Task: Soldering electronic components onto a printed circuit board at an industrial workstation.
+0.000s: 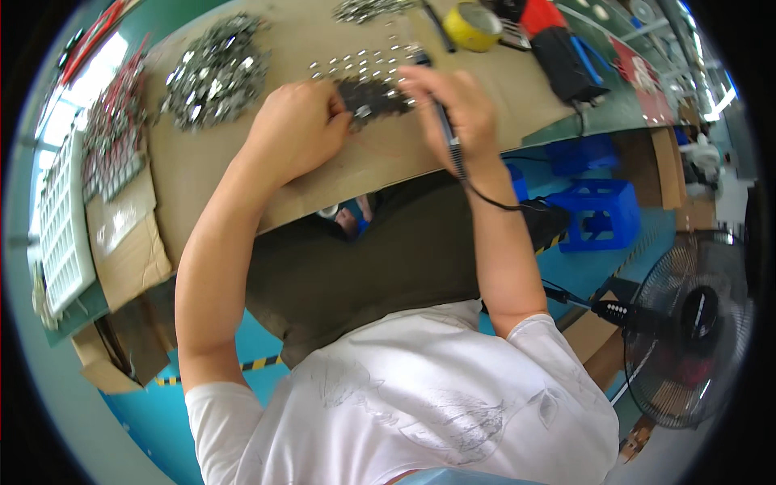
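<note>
My right hand (471, 109) is wrapped round a black, pen-shaped corded tool (446, 128). Its cable runs down past my wrist, and its upper end is beside rows of small shiny metal pieces (356, 61). My left hand (303, 125) rests on the cardboard-covered bench, fingers bent and pressed together at the left end of a dark flat patch (364, 95) with metal bits on it. Whatever those fingertips pinch is hidden. Thin red wires seem to lie just below the patch. A large heap of small silvery metal parts (217, 77) lies beyond my left forearm.
More metal parts (368, 10) lie at the far edge. Yellow tape (471, 28) and a red-and-black tool (558, 61) sit at far right. Red-wired parts (117, 133) and a white rack (65, 226) are at left. A blue stool (602, 214) and fan (691, 327) stand at right.
</note>
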`<action>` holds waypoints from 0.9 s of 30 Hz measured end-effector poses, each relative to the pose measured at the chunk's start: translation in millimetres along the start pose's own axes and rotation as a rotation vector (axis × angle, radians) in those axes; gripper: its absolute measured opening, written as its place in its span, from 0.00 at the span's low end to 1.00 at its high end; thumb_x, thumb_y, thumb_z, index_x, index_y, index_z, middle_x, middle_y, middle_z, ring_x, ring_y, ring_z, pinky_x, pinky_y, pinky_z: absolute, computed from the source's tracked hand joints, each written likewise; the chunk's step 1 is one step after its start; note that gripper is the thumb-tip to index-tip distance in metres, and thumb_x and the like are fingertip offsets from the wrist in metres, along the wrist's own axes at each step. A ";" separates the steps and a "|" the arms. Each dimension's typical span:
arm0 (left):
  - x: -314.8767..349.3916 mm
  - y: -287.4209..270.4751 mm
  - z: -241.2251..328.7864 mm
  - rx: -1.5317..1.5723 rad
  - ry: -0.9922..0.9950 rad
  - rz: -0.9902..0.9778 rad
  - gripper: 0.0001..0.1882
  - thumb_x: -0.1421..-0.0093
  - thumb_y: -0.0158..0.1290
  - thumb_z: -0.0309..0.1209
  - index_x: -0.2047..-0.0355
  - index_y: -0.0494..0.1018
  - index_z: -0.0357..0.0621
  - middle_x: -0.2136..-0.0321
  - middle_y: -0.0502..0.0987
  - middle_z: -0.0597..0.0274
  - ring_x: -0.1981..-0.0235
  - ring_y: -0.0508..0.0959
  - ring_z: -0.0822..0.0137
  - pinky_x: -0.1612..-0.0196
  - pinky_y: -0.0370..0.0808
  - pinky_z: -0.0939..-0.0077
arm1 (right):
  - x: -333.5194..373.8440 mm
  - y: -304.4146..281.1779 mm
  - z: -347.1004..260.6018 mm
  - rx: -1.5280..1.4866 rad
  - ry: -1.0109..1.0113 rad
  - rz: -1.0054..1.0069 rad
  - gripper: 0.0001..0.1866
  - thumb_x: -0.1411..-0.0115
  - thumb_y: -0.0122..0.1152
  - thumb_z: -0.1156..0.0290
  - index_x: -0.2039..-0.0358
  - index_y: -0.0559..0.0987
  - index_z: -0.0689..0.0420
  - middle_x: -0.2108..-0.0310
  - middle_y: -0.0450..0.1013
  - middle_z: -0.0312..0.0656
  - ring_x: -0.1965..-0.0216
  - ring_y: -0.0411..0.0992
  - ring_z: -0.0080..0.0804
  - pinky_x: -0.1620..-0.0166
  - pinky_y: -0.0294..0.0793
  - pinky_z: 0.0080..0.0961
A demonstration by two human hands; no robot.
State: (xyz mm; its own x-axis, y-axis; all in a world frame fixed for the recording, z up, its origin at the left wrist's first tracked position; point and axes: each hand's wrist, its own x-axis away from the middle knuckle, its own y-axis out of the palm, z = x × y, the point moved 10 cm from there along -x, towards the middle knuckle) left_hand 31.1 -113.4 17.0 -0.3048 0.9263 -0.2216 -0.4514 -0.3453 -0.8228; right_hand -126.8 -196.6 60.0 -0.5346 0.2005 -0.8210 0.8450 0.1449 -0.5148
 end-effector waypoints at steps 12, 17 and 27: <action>12.3 -1.9 -6.2 0.100 0.001 0.031 0.07 0.43 0.62 0.24 0.74 0.75 0.33 0.77 0.78 0.50 0.76 0.77 0.54 0.68 0.74 0.62 | 16.6 22.5 -6.7 0.052 0.071 -0.166 0.15 0.45 0.63 0.69 0.55 0.83 0.48 0.69 0.75 0.37 0.62 0.73 0.42 0.61 0.77 0.35; 3.3 4.3 -3.7 0.112 -0.033 0.005 0.08 0.41 0.61 0.23 0.74 0.75 0.32 0.80 0.76 0.53 0.78 0.74 0.60 0.69 0.72 0.64 | 16.3 12.1 -5.1 0.056 0.076 -0.155 0.16 0.46 0.65 0.71 0.56 0.82 0.50 0.70 0.75 0.38 0.62 0.73 0.42 0.61 0.77 0.34; 2.2 2.9 -4.9 0.087 -0.019 0.005 0.08 0.41 0.62 0.24 0.73 0.76 0.32 0.80 0.76 0.53 0.79 0.74 0.61 0.70 0.72 0.65 | 15.3 8.7 -10.5 -0.057 0.051 -0.134 0.13 0.44 0.64 0.72 0.56 0.84 0.48 0.73 0.75 0.36 0.65 0.73 0.39 0.63 0.76 0.33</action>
State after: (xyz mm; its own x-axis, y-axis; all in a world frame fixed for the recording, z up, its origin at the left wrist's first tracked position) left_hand 33.2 -111.5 11.6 -0.3223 0.9219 -0.2150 -0.5211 -0.3624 -0.7727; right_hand -127.8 -182.1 45.5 -0.6436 0.2246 -0.7317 0.7648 0.2281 -0.6026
